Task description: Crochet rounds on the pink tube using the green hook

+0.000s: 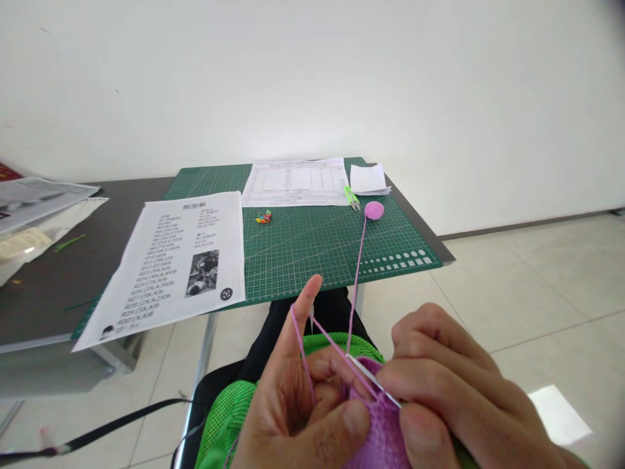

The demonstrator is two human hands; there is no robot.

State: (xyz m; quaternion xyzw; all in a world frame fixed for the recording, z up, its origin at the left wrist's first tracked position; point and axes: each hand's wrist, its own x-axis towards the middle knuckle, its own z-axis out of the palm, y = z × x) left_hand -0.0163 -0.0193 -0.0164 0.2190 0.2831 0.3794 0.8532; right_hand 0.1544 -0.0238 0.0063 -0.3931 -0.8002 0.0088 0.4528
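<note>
My left hand [307,404] pinches the edge of a purple crochet piece [378,433] between thumb and fingers. Its index finger points up with the purple yarn [299,339] looped around it. My right hand [439,384] grips a thin silver crochet hook [368,374], whose tip points up and left across the top of the piece. Where the hook meets the stitches, the yarn runs beside it. A strand leads from the work up to a small purple yarn ball [374,210] on the green cutting mat [312,247]. My right palm covers the hook's far end.
A printed pattern sheet [176,254] overhangs the table's front edge. Farther back lie a printed form [295,182], white paper slips [368,179], green thread snips [352,198] and several colourful stitch markers [264,217]. More papers [39,208] rest on the dark table [131,185] at left.
</note>
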